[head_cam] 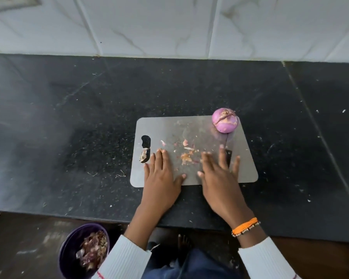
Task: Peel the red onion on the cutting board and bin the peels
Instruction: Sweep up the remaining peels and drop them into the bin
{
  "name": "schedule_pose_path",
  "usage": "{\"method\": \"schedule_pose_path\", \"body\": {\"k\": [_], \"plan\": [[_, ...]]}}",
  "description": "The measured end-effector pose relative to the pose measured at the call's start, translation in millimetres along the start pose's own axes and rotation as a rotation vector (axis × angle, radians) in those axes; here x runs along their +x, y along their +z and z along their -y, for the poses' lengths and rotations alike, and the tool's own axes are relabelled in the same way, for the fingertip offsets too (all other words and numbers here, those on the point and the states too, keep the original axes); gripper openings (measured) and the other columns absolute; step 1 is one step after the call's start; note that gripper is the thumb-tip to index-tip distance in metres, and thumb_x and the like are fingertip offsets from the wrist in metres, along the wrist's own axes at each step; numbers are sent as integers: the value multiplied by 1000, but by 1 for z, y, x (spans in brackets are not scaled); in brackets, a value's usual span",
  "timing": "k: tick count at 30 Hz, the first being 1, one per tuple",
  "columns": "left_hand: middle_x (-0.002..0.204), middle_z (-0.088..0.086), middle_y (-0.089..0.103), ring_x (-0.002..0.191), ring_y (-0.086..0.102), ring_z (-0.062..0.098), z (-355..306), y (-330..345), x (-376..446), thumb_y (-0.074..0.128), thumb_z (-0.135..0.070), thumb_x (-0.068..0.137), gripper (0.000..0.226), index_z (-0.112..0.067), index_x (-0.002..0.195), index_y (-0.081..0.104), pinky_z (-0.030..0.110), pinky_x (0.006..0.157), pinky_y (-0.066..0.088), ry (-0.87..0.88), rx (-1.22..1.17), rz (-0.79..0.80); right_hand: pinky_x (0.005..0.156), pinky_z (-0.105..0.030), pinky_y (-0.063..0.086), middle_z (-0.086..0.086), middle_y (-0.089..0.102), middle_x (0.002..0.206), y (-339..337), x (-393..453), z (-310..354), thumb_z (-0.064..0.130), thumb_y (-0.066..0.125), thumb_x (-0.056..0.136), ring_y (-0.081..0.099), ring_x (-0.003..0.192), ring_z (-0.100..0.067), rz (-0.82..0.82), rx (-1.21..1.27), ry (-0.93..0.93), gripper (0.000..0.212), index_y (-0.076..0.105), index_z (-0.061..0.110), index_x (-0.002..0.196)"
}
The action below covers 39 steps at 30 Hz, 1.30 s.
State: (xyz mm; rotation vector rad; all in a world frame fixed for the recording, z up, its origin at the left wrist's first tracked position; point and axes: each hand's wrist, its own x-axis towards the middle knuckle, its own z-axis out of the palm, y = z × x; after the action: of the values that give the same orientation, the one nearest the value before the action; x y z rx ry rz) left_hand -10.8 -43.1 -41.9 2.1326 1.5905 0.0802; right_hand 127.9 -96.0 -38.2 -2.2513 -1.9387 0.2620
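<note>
Both hands, the left hand and right hand, lie flat and empty at the near edge of the cutting board, gathering peels; a careless sweep could scatter scraps off the board or roll the red onion off its far right corner.

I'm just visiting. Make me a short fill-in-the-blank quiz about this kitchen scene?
1. The red onion sits at the far right corner of the grey ____.
2. Both hands, left and right, lie ____ on the board.
3. Peels already fill the purple ____ on the floor.

Missing words: cutting board; flat; bin
</note>
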Motion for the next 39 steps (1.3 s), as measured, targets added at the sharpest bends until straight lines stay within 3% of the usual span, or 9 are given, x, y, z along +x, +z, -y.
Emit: {"method": "schedule_pose_path", "body": {"k": [2, 4, 5, 9, 13, 23, 28, 35, 39], "plan": [[158, 8, -4, 145, -7, 26, 2, 1, -1, 41, -48, 93, 82, -9, 148, -6, 40, 116, -2, 15, -13, -20, 110, -52, -10, 0, 41, 146, 2, -1, 6, 26, 38, 98, -2, 145, -28, -10, 108, -27, 46, 32, 16, 143], [158, 6, 0, 145, -5, 24, 3, 1, -1, 43, -44, 94, 78, -12, 149, -2, 39, 116, -1, 41, -50, -51, 109, -52, 23, -7, 59, 125, -2, 1, 2, 20, 54, 91, 36, 132, -37, -183, 196, 48, 37, 52, 14, 127], [158, 4, 2, 145, -4, 23, 4, 0, -1, 44, -42, 94, 75, -14, 149, 1, 38, 116, -1, 59, -76, -60, 97, -47, 37, -11, 62, 114, -3, 3, -4, 19, 60, 86, 48, 116, -37, -272, 204, 120, 33, 57, 11, 118], [157, -4, 9, 145, -3, 20, 0, 3, -3, 44, -30, 97, 63, -21, 149, 10, 37, 116, 1, 160, -156, -48, 75, -37, 48, -13, 56, 104, -9, 11, -28, 14, 65, 83, 55, 94, -28, -323, 267, 337, 27, 52, 7, 106], [157, -3, 11, 145, -2, 22, -5, 7, -5, 44, -26, 97, 60, -26, 148, 13, 39, 116, 1, 228, -136, -37, 69, -27, 41, -12, 57, 104, -10, 11, -31, 13, 62, 85, 57, 93, -26, -297, 324, 366, 27, 47, 8, 106], [156, 2, 17, 145, 1, 23, -3, 1, -6, 50, -26, 94, 63, -19, 148, 17, 38, 116, 3, 209, -208, -67, 66, -25, 35, -10, 61, 95, -25, 9, -41, 16, 71, 77, 50, 80, -16, -332, 287, 476, 33, 50, 7, 101], [157, 1, 11, 145, -2, 20, -7, 5, -7, 48, -28, 95, 64, -19, 148, 13, 35, 116, 0, 222, -183, -52, 72, -32, 47, -12, 63, 96, -23, 7, -53, 10, 69, 79, 59, 88, -24, -363, 258, 517, 23, 55, 6, 98], [158, 1, -4, 145, -9, 19, -11, 13, -8, 43, -40, 95, 75, -17, 149, -5, 35, 116, -3, 193, -104, 0, 81, -41, 44, -13, 54, 116, -19, -9, -45, 1, 58, 84, 45, 100, -33, -424, 107, 422, 26, 66, 5, 108], [157, 4, -12, 144, -13, 20, -14, 17, -9, 39, -47, 94, 82, -13, 147, -14, 37, 115, -6, 149, -49, -5, 85, -47, 39, -11, 45, 135, -2, -27, -29, 1, 66, 74, 35, 114, -35, -276, -87, 460, 40, 63, 6, 113]]}}
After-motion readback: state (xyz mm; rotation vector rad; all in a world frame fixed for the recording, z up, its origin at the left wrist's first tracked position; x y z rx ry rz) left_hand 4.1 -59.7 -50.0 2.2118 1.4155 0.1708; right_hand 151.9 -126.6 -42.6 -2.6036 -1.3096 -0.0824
